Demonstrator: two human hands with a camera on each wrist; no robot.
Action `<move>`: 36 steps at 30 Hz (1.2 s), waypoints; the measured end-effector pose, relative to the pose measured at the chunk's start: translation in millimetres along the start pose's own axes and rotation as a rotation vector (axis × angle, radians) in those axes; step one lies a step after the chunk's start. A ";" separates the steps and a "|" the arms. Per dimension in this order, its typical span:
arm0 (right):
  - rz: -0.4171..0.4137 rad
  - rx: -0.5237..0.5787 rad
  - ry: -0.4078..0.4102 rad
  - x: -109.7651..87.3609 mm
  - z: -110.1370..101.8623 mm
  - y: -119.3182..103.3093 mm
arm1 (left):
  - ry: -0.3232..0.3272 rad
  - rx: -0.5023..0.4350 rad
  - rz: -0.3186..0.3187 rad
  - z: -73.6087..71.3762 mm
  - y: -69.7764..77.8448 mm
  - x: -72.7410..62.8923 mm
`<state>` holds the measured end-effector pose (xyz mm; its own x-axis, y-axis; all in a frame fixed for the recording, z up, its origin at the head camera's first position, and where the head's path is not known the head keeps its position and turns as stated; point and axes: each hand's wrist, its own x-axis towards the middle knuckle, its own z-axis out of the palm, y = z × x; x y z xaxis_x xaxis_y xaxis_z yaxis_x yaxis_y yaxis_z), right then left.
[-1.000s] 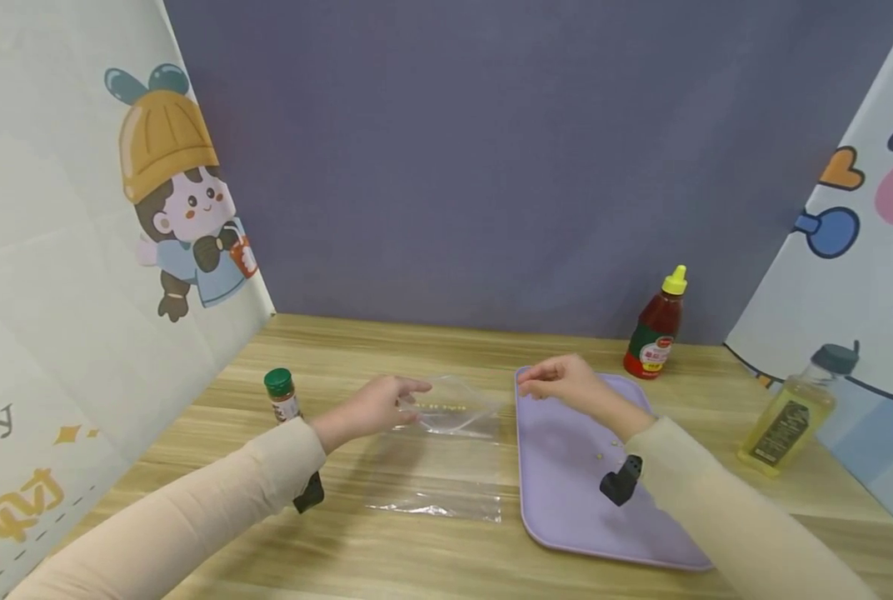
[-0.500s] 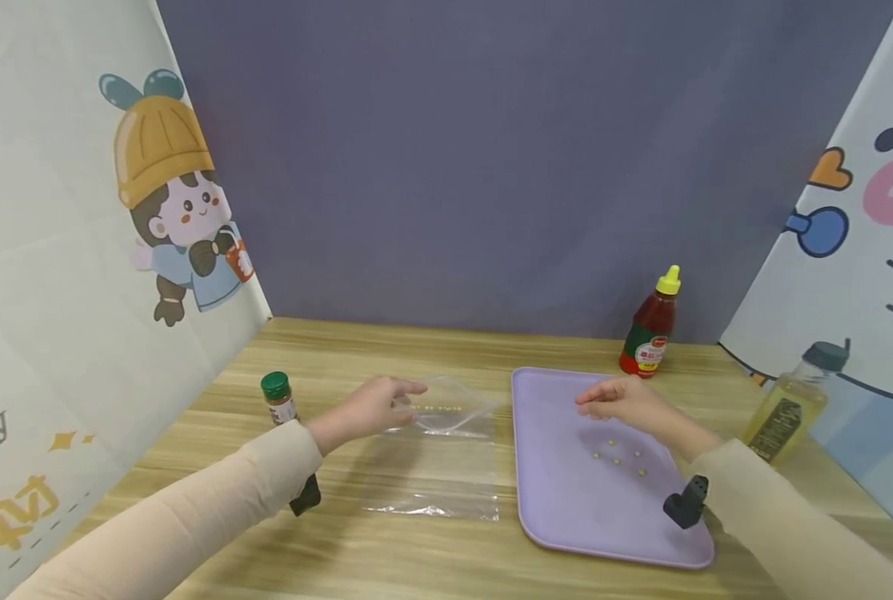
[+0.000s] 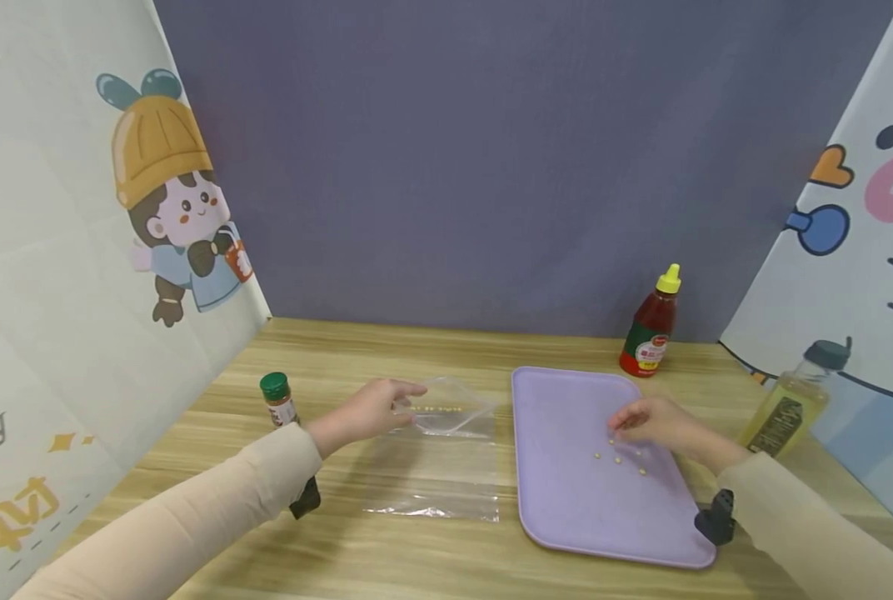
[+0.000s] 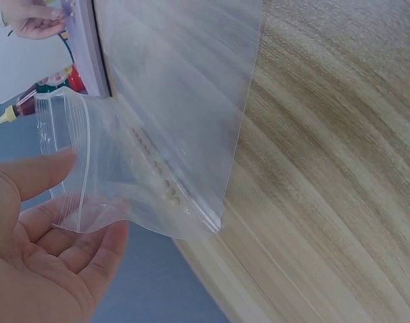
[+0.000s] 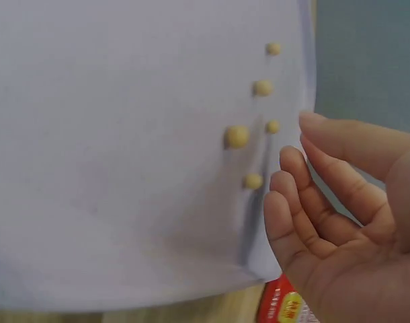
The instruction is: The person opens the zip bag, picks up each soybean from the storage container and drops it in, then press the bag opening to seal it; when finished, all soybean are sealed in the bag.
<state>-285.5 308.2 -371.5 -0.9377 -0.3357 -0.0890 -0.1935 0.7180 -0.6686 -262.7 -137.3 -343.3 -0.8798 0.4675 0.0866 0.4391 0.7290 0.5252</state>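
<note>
A clear zip-lock bag (image 3: 431, 477) lies on the table with its mouth raised and spread. My left hand (image 3: 367, 411) holds the bag's mouth at the left, its thumb (image 4: 54, 168) and fingers on either side of the opening. A row of soybeans (image 4: 156, 165) shows inside the bag in the left wrist view. On the purple tray (image 3: 566, 508) lie several loose soybeans (image 5: 237, 136). Low over them is my right hand (image 3: 664, 427), fingers loosely bent. In the right wrist view its thumb and fingertips are beside the beans, with nothing visible between them.
A green-capped seasoning jar (image 3: 277, 398) stands left, partly behind the left forearm. Behind the tray is a red sauce bottle (image 3: 651, 329) with a yellow tip. A yellow oil bottle (image 3: 787, 408) stands right, by the right sleeve. A dark backdrop (image 3: 446, 167) closes the back.
My right hand has moved from the tray's left edge, beside the bag, rightward and down to the soybeans. My left hand has stayed at the bag's mouth.
</note>
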 end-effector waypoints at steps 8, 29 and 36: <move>0.052 -0.006 -0.041 7.3 3.6 7.1 | -0.006 -0.020 -0.011 1.4 -2.0 0.7; 0.148 0.025 0.031 8.2 1.8 -0.8 | -0.006 -0.019 -0.006 1.2 -1.2 -3.4; 0.123 0.129 0.083 9.9 2.9 -14.1 | -0.013 -0.030 -0.002 0.7 -2.0 -5.2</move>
<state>-291.2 293.0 -365.0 -0.9736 -0.1952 -0.1183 -0.0426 0.6646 -0.7460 -258.8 -140.8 -345.4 -0.8780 0.4727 0.0748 0.4317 0.7147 0.5504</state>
